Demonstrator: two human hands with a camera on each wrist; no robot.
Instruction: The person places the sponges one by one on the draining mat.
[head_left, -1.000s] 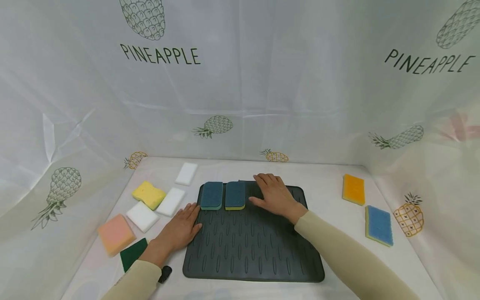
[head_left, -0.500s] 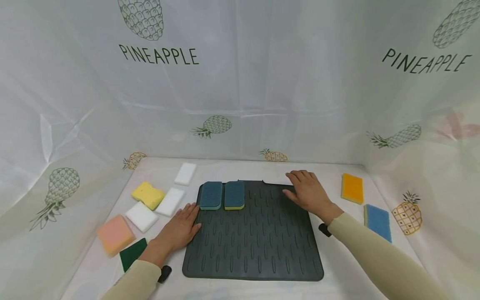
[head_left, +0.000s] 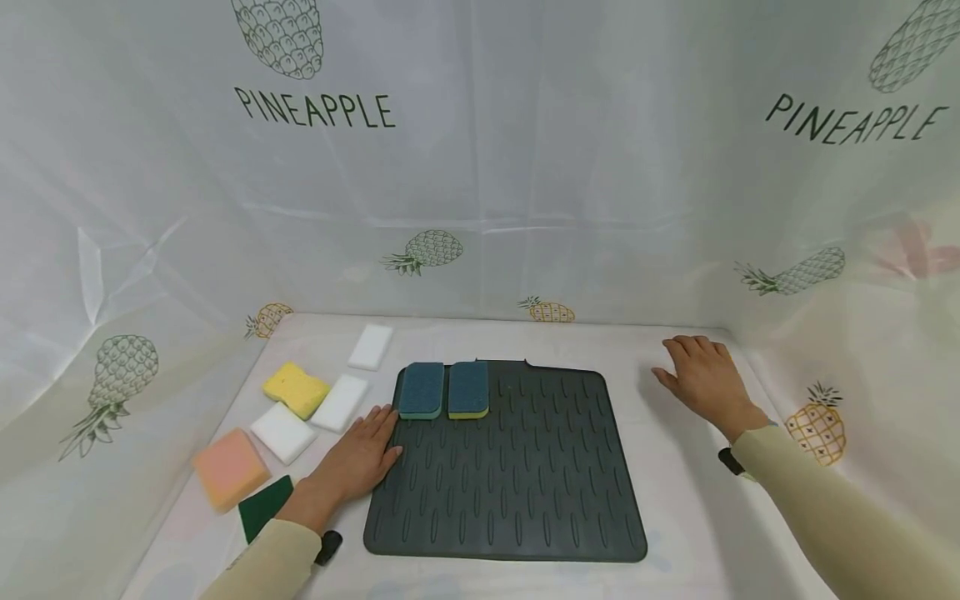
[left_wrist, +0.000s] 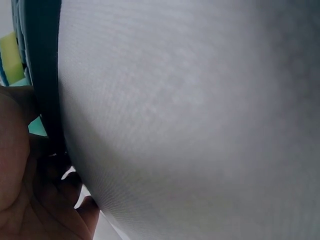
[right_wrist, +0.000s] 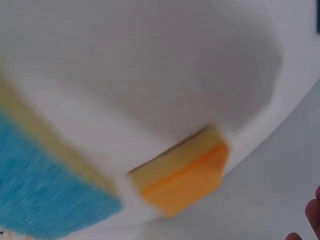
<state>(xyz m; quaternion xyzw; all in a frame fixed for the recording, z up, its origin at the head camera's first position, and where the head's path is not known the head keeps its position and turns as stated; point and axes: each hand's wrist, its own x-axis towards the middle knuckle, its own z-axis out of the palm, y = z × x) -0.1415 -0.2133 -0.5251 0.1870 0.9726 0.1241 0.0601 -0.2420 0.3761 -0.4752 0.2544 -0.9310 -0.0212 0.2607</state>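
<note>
My left hand [head_left: 358, 457] lies with straight fingers on the left edge of a dark grey ribbed drying mat [head_left: 525, 492]. Just beyond its fingertips, at the mat's back left corner, is a blue-topped sponge [head_left: 422, 390] with a green base. Beside that sits another blue-topped sponge [head_left: 468, 389], yellow underneath. Over the right side of the table my right hand [head_left: 705, 383] hovers with loose fingers and nothing in them. Beneath it, hidden in the head view, the right wrist view shows an orange-and-yellow sponge [right_wrist: 185, 175] and a blue-and-yellow sponge [right_wrist: 45, 185].
Left of the mat lie white sponges [head_left: 283, 432], a yellow bone-shaped sponge [head_left: 296, 389], a pink-and-orange sponge [head_left: 231, 469] and a dark green scouring pad [head_left: 264, 506], partly under the left forearm. A pineapple-print curtain [head_left: 495, 167] hangs around the table.
My right hand has swept right from over the mat to the far right of the table, covering the orange and blue sponges there. The left hand and the two sponges on the mat stay put.
</note>
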